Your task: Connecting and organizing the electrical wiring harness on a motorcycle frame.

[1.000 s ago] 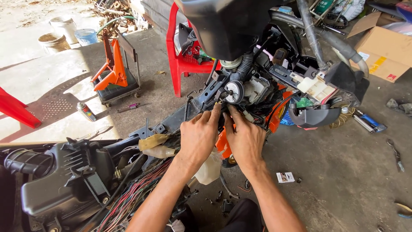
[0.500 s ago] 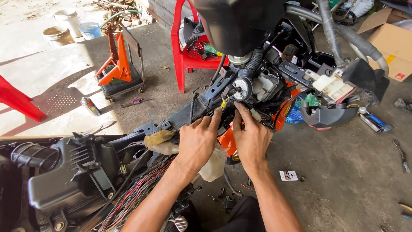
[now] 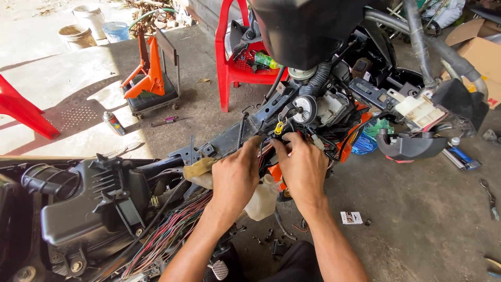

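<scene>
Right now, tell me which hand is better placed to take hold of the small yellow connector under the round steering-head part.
Right hand, probably. Its fingertips already sit just below the yellow connector among the black cables. The left hand is lower and further left, at the black frame.

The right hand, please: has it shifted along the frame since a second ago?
No: the right hand still works just below the round part, beside the left hand.
</scene>
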